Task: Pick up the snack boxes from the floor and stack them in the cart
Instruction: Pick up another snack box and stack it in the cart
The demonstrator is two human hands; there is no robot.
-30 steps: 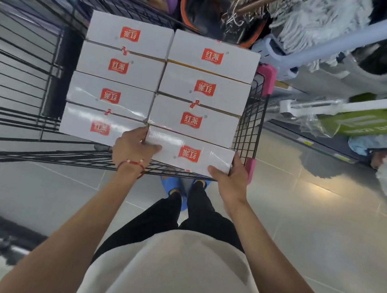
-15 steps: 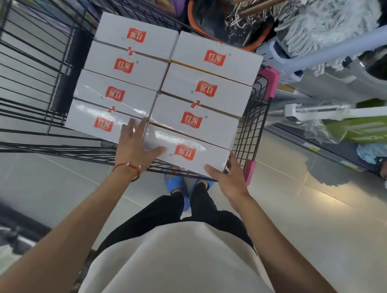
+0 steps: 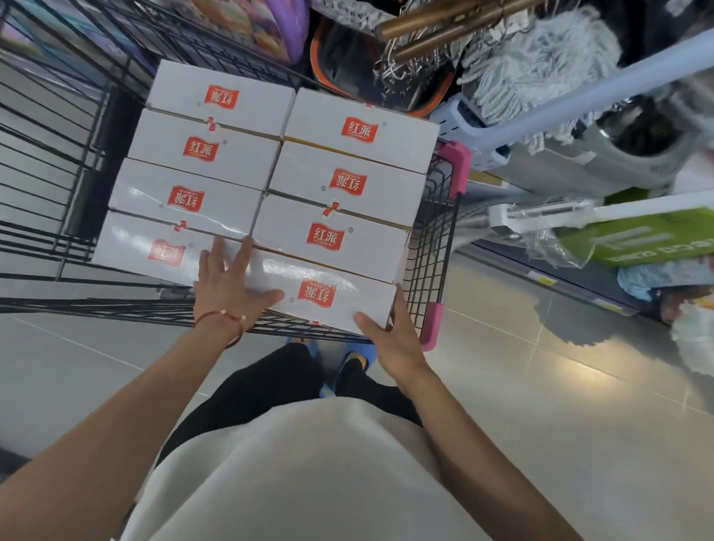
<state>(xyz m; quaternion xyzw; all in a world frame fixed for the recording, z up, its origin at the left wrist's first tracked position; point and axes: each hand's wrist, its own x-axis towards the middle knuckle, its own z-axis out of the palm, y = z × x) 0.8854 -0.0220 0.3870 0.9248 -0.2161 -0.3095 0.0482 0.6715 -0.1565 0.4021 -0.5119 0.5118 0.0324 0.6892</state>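
White cardboard snack boxes with red logo labels fill the near end of the black wire shopping cart [image 3: 433, 244], laid flat in two columns of four, side by side and touching. All places below are given relative to the nearest right-column box [image 3: 343, 293], which sits at the cart's near edge, against the right wire wall.

Flat on top of that box's left end lies the left hand [image 3: 231, 283], palm down, fingers spread and stretched forward; the fingertips [image 3: 245, 251] reach over the seam onto the neighbouring nearest left-column box [image 3: 144, 248] and toward the box [image 3: 330, 237] just behind. It grips nothing; it only presses down. A red string bracelet [image 3: 221, 320] circles its wrist.

At the box's near right corner is the right hand [image 3: 392, 336], partly open, thumb lying along the near edge and fingers wrapped up the right end, between the cardboard and the cart's wire wall. It cups the corner; whether it squeezes firmly cannot be told.

Just right of that hand, a pink plastic bumper [image 3: 431, 325] caps the cart's corner. Below the box, through the wire, blue shoes [image 3: 357, 354] stand on the grey tiled floor [image 3: 552, 432]. Well to the right of the box, store goods lie along the aisle, among them a green package [image 3: 668, 234] and a mop head [image 3: 541, 63] farther back.
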